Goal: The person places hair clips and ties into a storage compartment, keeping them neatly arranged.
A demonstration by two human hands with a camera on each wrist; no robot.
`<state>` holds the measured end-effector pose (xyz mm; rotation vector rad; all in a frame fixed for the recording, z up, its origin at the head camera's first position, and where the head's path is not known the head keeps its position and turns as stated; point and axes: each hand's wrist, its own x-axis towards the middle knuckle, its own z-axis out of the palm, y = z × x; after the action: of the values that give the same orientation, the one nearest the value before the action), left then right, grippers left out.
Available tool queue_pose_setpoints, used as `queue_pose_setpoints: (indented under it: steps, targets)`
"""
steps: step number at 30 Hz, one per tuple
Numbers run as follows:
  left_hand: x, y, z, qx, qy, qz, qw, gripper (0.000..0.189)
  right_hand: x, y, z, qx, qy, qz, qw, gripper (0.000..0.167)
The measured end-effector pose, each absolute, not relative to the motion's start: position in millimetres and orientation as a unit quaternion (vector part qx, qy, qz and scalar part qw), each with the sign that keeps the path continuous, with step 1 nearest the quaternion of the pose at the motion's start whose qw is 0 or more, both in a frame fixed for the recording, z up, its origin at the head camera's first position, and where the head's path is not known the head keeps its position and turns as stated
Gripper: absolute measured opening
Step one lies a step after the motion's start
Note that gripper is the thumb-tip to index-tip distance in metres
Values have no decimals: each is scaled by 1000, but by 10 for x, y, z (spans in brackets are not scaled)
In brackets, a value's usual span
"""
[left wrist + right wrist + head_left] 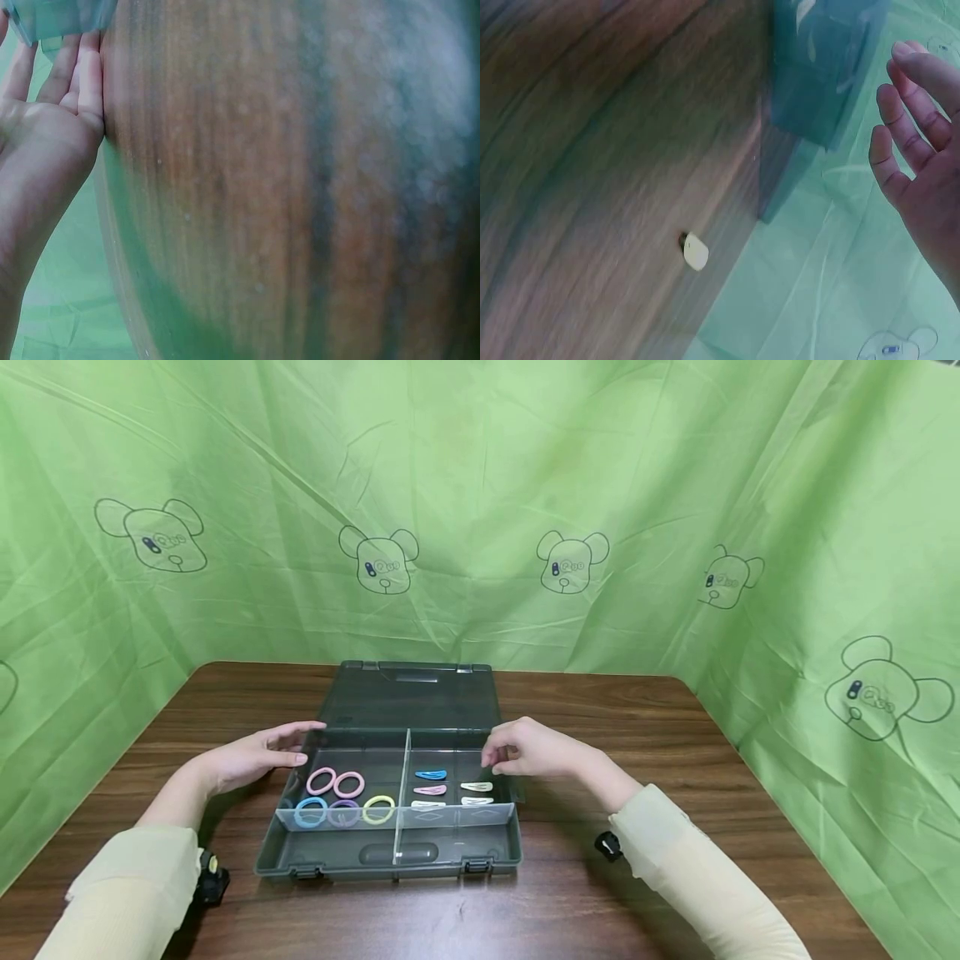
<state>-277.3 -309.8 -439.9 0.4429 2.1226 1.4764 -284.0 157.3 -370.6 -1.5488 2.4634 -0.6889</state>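
A dark translucent storage box point(480, 864) lies with its lid point(420, 697) folded back. My left hand point(251, 758) rests against the box's left side, fingers extended toward the rear corner. Over the right rear compartment hangs my right hand point(536, 747), its fingers loosely bent; I see nothing between them in the right wrist view. Below its fingertips lie snap hair clips: a blue clip point(431, 774), a pink clip point(430, 790) and several pale ones, including a cream clip point(476, 787). The left rear compartment holds pink hair ties point(348, 797), a blue tie, a purple tie and a yellow tie point(378, 821).
Clear dividers point(408, 756) split the box; its two front compartments show no clips or ties. The box stands on a wooden table point(600, 710) with green cloth point(480, 485) around it. A small pale yellow object point(696, 253) shows in the right wrist view, kind unclear.
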Motion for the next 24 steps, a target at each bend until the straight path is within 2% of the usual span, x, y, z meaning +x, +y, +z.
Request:
queue_pose_setpoints:
  steps: [13, 24]
  targets:
    - [-2780, -3110, -4428, 164, 779, 548, 259, 57, -2857, 1977, -3652, -481, 843, -240, 31, 15]
    - [-2790, -3113, -4449, 165, 778, 549, 258, 57, -2971, 2285, -3763, -441, 868, -229, 7, 23]
